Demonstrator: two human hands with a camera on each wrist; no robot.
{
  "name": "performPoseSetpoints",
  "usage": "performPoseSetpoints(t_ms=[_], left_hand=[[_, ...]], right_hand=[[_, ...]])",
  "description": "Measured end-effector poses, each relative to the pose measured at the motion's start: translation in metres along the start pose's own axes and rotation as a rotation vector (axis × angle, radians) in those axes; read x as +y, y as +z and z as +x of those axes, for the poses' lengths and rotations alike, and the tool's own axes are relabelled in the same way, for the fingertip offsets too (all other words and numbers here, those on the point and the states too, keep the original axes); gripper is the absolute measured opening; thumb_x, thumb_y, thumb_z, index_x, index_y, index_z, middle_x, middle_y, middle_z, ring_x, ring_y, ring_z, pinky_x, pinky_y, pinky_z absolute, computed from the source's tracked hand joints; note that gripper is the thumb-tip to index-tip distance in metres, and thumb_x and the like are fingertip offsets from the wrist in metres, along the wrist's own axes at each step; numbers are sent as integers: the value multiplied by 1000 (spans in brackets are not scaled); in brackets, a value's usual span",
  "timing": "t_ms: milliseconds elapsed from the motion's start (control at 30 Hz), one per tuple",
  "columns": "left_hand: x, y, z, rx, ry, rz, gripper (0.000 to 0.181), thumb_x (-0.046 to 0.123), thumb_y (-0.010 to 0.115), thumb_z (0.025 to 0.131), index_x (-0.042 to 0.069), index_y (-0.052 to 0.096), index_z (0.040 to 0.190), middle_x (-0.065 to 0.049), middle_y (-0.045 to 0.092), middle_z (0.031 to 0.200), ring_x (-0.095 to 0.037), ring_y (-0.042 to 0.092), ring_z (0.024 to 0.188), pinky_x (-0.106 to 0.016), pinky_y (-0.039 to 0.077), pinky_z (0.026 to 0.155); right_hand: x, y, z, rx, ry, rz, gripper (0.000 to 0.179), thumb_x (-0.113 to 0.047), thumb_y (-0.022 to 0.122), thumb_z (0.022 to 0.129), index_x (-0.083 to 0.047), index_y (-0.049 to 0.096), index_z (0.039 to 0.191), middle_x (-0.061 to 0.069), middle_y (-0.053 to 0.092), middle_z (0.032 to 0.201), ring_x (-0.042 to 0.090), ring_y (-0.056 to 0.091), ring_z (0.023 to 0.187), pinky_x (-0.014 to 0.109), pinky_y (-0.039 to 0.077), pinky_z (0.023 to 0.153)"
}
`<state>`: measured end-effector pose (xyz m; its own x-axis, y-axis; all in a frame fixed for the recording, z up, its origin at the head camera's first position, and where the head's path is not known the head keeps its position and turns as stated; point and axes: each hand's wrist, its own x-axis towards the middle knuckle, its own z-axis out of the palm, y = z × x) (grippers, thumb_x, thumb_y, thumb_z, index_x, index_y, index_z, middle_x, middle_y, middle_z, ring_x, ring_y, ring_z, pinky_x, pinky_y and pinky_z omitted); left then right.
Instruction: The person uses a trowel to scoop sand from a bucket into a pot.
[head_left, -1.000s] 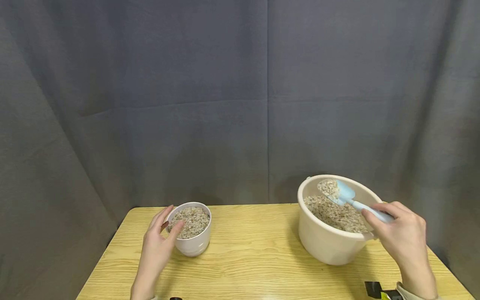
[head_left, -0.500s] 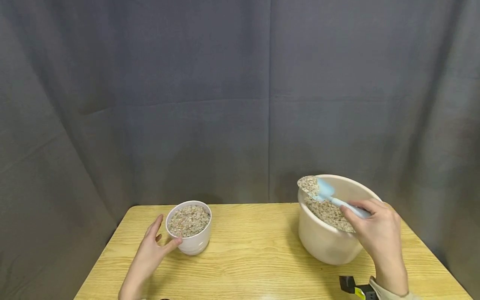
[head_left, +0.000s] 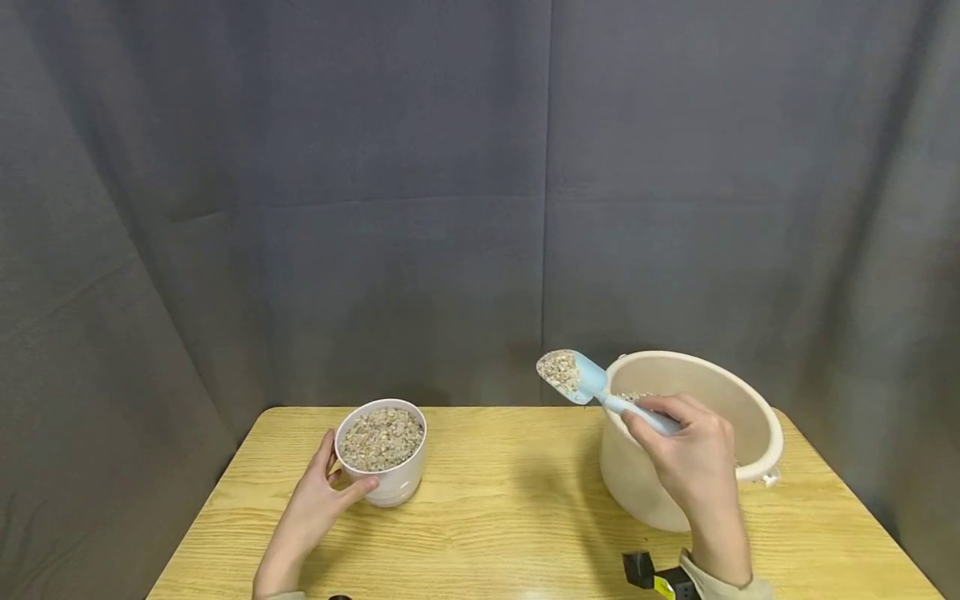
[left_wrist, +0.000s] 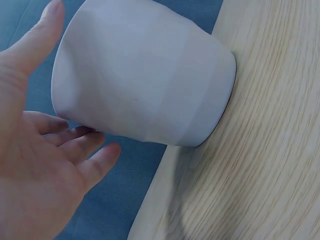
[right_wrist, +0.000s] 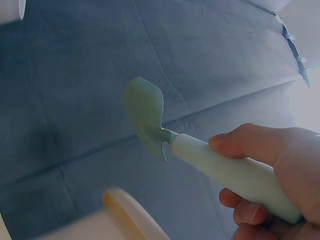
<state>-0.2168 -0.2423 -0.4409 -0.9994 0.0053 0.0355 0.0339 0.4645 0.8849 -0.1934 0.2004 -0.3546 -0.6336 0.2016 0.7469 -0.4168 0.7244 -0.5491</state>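
In the head view my right hand (head_left: 693, 454) grips the handle of a light blue hand trowel (head_left: 592, 379), its blade loaded with pale, speckled granules. The trowel is held in the air left of the cream bucket's rim. From below, the right wrist view shows the thumb along the trowel handle (right_wrist: 225, 167) and fingers curled under it. My left hand (head_left: 315, 500) is spread beside a white pot (head_left: 393, 487) filled close to the rim with similar granules. In the left wrist view its fingers (left_wrist: 92, 160) lie loosely extended along the pot's side.
The cream bucket (head_left: 637, 483), with granules inside, stands on the right of the wooden table (head_left: 487, 492), partly behind my right forearm. A grey curtain (head_left: 405, 250) hangs behind the table. A strap with a black device (head_left: 641, 571) is on my right wrist.
My right hand has carried the loaded trowel leftward from over the bucket to beyond its left rim. My left hand drew back slightly from the pot, then came close to its side again.
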Motion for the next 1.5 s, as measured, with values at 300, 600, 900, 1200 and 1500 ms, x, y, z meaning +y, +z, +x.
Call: performPoseSetpoints(t_ms=[300, 600, 900, 1200, 1500], left_hand=[[-3, 6, 2, 23, 47, -34, 110, 37, 81, 81, 2, 8, 156, -25, 20, 157, -38, 26, 142, -49, 32, 111], [-4, 10, 3, 51, 30, -64, 105, 37, 81, 80, 7, 16, 156, -23, 31, 153, -39, 41, 133, -47, 43, 103], [-6, 10, 4, 59, 42, -73, 99, 35, 81, 81, 9, 21, 155, -21, 33, 153, -35, 36, 137, -46, 40, 106], [-2, 9, 2, 47, 9, -85, 102, 38, 80, 82, 10, 16, 157, -22, 30, 154, -41, 47, 128, -45, 46, 100], [-3, 10, 1, 59, 22, -73, 100, 36, 80, 81, 11, 19, 156, -22, 32, 153, -40, 46, 129, -45, 45, 101]], right_hand=[[-17, 34, -4, -59, -49, 86, 15, -6, 87, 68, -10, 78, 79, -5, 66, 71, 11, 55, 61, 22, 37, 58], [-26, 73, -12, -138, -105, 172, 16, -7, 88, 69, -12, 77, 79, -8, 63, 72, 6, 54, 60, 25, 43, 53], [-38, 112, -22, -229, -120, 247, 13, -11, 86, 72, -12, 76, 80, -8, 62, 74, 6, 53, 60, 24, 44, 52], [-45, 142, -34, -319, -137, 266, 10, -8, 83, 76, -12, 75, 79, -10, 59, 73, 6, 51, 60, 22, 45, 52], [-52, 157, -44, -349, -177, 255, 10, -6, 83, 74, -9, 75, 79, -8, 59, 74, 5, 50, 60, 19, 44, 51]])
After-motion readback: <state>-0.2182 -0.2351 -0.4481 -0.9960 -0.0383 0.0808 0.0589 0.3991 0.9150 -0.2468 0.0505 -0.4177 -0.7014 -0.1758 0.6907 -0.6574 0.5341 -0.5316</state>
